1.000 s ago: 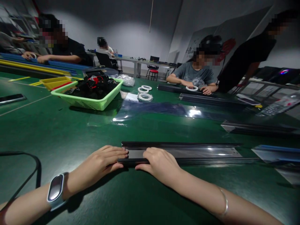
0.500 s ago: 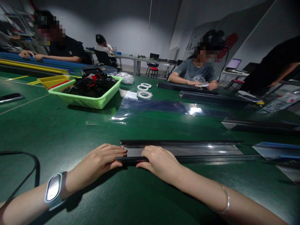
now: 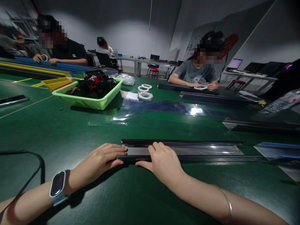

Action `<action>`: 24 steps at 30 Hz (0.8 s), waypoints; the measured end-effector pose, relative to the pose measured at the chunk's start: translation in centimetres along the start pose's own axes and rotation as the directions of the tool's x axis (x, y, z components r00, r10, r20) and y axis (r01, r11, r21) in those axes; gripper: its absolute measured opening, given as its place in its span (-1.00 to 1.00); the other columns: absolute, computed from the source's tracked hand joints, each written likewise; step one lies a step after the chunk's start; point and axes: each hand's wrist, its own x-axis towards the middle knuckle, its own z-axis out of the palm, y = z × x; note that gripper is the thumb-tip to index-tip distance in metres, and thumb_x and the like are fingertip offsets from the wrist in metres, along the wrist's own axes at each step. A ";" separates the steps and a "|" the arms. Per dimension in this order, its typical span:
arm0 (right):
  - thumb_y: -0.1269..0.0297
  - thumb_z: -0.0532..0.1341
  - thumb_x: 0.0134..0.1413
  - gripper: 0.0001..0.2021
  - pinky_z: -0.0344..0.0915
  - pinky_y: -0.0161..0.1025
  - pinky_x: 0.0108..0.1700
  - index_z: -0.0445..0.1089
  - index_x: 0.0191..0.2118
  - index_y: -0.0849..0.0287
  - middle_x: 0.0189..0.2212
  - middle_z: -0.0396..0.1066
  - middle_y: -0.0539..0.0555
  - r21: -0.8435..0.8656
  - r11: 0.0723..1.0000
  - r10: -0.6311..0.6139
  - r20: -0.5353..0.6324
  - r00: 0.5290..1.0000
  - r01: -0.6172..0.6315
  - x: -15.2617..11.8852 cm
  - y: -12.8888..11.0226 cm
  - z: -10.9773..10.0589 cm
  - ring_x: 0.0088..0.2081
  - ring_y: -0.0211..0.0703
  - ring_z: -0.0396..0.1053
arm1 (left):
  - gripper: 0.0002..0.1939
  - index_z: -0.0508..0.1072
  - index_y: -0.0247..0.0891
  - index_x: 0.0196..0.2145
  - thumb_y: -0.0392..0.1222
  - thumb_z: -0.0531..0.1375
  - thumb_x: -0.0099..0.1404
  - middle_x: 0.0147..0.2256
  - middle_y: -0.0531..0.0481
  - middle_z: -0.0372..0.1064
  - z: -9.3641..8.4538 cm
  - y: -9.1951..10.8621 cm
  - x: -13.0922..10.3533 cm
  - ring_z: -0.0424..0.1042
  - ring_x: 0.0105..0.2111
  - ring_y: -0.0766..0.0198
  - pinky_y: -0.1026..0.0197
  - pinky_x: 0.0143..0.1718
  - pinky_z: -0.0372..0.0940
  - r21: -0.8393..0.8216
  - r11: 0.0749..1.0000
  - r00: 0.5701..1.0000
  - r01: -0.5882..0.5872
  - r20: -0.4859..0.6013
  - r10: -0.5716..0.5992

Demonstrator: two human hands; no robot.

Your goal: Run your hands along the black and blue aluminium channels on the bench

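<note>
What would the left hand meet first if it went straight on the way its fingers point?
The left hand touches the channel; straight on along it, it would likely meet the right hand first, though depth is unclear.

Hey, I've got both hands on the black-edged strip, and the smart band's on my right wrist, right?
Not quite: the head view shows the smart band on the wrist of your left hand, not the right. Both that hand and your right hand are indeed on the black-edged strip.
</note>
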 end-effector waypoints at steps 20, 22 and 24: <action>-0.11 0.07 -0.07 -0.58 0.16 -0.28 -0.40 0.35 -0.48 0.19 -0.51 0.37 0.04 0.096 0.988 -0.120 0.006 0.993 0.119 0.1 1.0 0.9 -0.42 -0.16 0.33 | -0.70 0.31 -0.11 -0.06 -0.14 0.06 0.23 -0.07 0.02 0.30 -0.2 -0.1 0.0 0.25 -0.04 0.25 0.12 -0.06 0.23 -0.048 0.999 1.000 0.018 0.004 -0.018; -0.09 0.08 -0.06 -0.61 0.16 -0.28 -0.40 0.35 -0.47 0.19 -0.51 0.37 0.04 0.097 0.987 -0.127 0.008 0.992 0.126 0.1 1.0 0.8 -0.41 -0.15 0.33 | -0.70 0.32 -0.11 -0.07 -0.13 0.06 0.23 -0.08 0.01 0.31 -0.1 -0.2 0.0 0.26 -0.05 0.24 0.12 -0.06 0.24 -0.050 0.999 1.000 0.014 -0.008 -0.014; -0.08 0.08 -0.06 -0.62 0.16 -0.28 -0.40 0.34 -0.46 0.19 -0.50 0.37 0.04 0.103 0.986 -0.131 0.009 0.991 0.129 0.1 1.0 0.8 -0.41 -0.16 0.33 | -0.71 0.33 -0.11 -0.08 -0.12 0.07 0.22 -0.09 0.01 0.32 -0.1 -0.2 0.0 0.27 -0.06 0.24 0.13 -0.07 0.24 -0.054 0.998 1.000 0.014 -0.016 -0.015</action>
